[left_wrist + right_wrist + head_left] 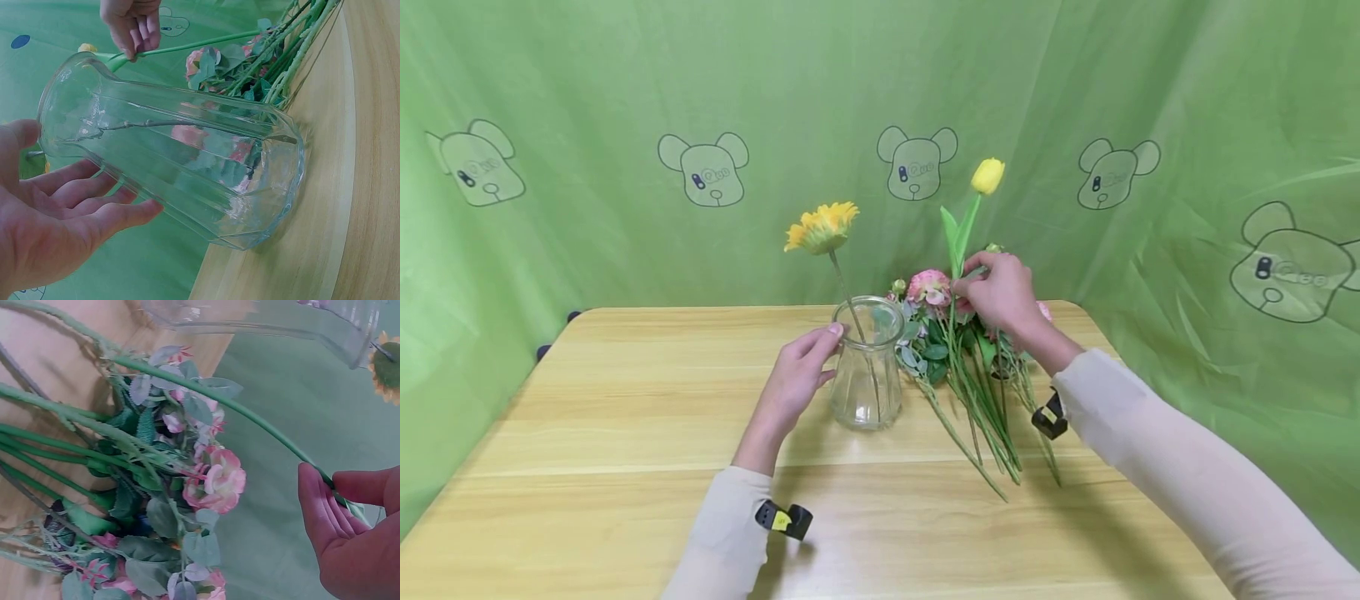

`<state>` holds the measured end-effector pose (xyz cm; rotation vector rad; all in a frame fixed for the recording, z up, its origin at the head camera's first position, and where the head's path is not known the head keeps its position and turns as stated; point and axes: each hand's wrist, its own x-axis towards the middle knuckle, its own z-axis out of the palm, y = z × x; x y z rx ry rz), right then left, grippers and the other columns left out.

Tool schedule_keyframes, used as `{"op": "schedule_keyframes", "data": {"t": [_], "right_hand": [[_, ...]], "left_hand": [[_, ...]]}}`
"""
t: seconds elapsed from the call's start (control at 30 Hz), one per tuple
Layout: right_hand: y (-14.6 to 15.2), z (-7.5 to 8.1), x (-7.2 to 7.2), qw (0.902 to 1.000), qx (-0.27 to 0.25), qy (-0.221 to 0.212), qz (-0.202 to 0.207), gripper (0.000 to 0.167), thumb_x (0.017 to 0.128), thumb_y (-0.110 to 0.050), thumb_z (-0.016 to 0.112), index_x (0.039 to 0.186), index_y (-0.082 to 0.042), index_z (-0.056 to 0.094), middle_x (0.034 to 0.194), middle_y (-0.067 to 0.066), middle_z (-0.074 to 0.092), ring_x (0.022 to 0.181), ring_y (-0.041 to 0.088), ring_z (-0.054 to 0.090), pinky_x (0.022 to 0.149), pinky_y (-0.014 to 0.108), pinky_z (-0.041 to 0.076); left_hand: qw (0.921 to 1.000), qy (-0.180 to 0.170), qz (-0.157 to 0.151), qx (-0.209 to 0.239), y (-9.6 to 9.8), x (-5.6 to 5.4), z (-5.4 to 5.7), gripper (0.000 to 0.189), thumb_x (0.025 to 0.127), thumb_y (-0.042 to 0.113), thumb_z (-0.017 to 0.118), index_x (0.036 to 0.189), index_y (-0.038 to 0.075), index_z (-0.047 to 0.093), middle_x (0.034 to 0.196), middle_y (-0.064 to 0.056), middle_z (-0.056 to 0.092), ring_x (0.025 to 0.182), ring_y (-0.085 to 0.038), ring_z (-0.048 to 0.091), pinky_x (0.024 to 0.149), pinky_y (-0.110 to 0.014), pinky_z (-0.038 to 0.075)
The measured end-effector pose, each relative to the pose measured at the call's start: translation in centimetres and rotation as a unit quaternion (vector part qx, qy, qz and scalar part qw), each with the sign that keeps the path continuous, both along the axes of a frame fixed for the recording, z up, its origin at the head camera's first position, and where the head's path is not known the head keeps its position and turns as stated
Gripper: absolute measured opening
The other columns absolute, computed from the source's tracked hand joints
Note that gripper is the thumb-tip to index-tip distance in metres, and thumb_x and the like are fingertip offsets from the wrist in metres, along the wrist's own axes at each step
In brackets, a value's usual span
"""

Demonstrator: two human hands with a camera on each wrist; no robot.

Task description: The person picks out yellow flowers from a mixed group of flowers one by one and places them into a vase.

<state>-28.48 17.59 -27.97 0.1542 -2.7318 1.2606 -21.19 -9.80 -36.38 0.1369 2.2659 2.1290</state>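
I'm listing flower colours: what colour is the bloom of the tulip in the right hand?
The tulip bloom is yellow, seen best in the head view.

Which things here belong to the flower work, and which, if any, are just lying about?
In the job:
glass vase, touched by the left hand
golden flower, stem inside it
yellow tulip, pinched by the right hand
flower pile beside the vase, probably

Only surroundings:
green curtain
black wrist devices

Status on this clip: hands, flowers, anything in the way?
Left hand touching glass vase, orange-yellow flower's stem inside. Right hand pinching yellow tulip, bloom up. Tulip's stem crosses flower pile; possible snag.
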Motion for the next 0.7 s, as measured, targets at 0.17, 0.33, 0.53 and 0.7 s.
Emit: {"op": "schedule_keyframes", "data": {"t": [0.17, 0.33, 0.53, 0.7], "right_hand": [[-0.3, 1.0, 0.0, 0.9992, -0.039, -0.008, -0.006, 0.027, 0.095, -0.010, 0.069, 0.118, 0.002, 0.064, 0.097, 0.025, 0.074, 0.066, 0.020, 0.075, 0.055, 0.028, 0.062], [-0.4, 1.7, 0.1, 0.9986, -0.052, -0.009, -0.007, 0.028, 0.095, -0.009, 0.068, 0.119, 0.004, 0.063, 0.099, 0.025, 0.074, 0.070, 0.023, 0.076, 0.061, 0.026, 0.064], [-0.5, 2.8, 0.1, 0.9958, -0.090, -0.011, -0.005, 0.027, 0.096, -0.009, 0.066, 0.118, 0.007, 0.061, 0.102, 0.026, 0.074, 0.068, 0.017, 0.075, 0.061, 0.021, 0.062], [-0.6, 4.0, -0.2, 0.9909, -0.134, -0.007, -0.013, 0.028, 0.098, -0.009, 0.064, 0.119, 0.008, 0.060, 0.099, 0.023, 0.074, 0.067, 0.013, 0.074, 0.066, 0.026, 0.065]], "left_hand": [[1.0000, 0.002, 0.001, 0.002, 0.1, 0.1, 0.1, 0.058, 0.102, 0.052, 0.053, 0.139, 0.007, 0.060, 0.143, -0.010, 0.057, 0.134, -0.029, 0.054, 0.109, -0.045, 0.053], [1.0000, 0.005, 0.000, 0.004, 0.1, 0.1, 0.0, 0.058, 0.103, 0.051, 0.053, 0.140, 0.007, 0.060, 0.144, -0.010, 0.057, 0.134, -0.029, 0.054, 0.109, -0.046, 0.053], [1.0000, 0.000, 0.000, 0.002, 0.0, 0.0, 0.0, 0.058, 0.102, 0.052, 0.053, 0.139, 0.008, 0.060, 0.143, -0.008, 0.057, 0.133, -0.027, 0.055, 0.109, -0.044, 0.053], [1.0000, 0.000, -0.002, 0.002, 0.0, -0.1, -0.1, 0.058, 0.102, 0.052, 0.053, 0.139, 0.008, 0.060, 0.143, -0.008, 0.057, 0.134, -0.027, 0.054, 0.109, -0.044, 0.053]]}}
